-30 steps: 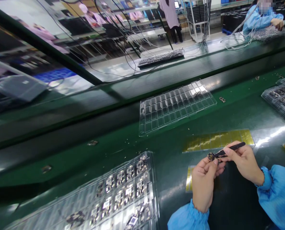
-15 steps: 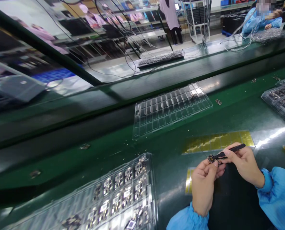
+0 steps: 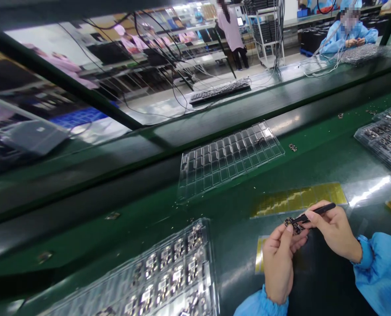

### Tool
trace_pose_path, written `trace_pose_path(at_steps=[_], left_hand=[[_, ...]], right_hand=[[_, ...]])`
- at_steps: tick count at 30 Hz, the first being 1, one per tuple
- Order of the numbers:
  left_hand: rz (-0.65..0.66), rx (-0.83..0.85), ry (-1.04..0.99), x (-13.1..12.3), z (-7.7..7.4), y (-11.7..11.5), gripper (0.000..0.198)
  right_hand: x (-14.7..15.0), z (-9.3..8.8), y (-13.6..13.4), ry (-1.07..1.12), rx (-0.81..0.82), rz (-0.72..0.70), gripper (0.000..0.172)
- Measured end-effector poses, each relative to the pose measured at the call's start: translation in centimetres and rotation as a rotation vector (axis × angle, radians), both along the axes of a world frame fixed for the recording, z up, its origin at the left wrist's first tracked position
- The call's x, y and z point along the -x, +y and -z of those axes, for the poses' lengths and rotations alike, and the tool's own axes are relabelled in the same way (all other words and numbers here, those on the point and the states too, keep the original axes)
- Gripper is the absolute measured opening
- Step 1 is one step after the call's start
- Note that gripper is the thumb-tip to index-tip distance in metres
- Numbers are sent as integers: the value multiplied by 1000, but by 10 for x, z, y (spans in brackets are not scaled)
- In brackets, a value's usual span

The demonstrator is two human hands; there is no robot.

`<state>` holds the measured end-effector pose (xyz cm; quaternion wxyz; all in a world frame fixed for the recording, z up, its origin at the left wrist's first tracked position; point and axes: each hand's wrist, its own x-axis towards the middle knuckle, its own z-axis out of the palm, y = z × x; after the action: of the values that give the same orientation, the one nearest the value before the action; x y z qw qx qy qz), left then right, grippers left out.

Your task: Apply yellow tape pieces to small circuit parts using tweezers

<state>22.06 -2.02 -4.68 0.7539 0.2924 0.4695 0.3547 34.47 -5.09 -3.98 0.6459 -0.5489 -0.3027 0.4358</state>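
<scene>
My left hand (image 3: 279, 259) is closed, pinching a small dark circuit part (image 3: 292, 225) between thumb and fingers. My right hand (image 3: 333, 230) grips black tweezers (image 3: 315, 211) whose tips rest on that part. Both hands hover above the green work surface (image 3: 314, 153), just in front of a yellow tape sheet (image 3: 299, 199). A smaller yellow tape piece (image 3: 259, 260) lies under my left hand. Both sleeves are blue.
An empty clear compartment tray (image 3: 228, 158) lies beyond the hands. A clear tray filled with small boards (image 3: 156, 276) sits at lower left, more filled trays (image 3: 384, 136) at right. A keyboard (image 3: 220, 90) and cables lie on the far bench. Other people work in the background.
The view has tilted down slightly, so everything sits lower in frame. My hands keep the same hold on the part and tweezers, shifting only a little.
</scene>
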Motion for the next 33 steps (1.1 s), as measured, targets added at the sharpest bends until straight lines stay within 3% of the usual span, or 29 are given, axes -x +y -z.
trace_pose_path(at_steps=[4,8,13,16,21,24,29,33], left_hand=[[-6,-72,47,2,6,-2,35],[-75,-92,42,6,7,-4,32],[-104,-123,99,17,-11,11,32],[-89,-239,193,26,-30,46,30],[-164,-400,604,54,-50,147,23],[-193,-426,829,74,-56,198,22],[-81,-545,1208,80,-54,241,30],[171,-710,1277,45,-41,263,25]], right_hand=[[1,-3,-4,-139,-48,-26,15],[-4,-4,-11,-500,-271,-13,12],[-15,2,-10,-659,-406,146,23],[-17,4,-10,-716,-428,134,26],[-14,4,-15,-856,-524,65,38],[-13,-5,-17,-920,-548,48,40],[-12,-21,-10,-923,-609,58,27],[7,2,0,-872,-672,97,17]])
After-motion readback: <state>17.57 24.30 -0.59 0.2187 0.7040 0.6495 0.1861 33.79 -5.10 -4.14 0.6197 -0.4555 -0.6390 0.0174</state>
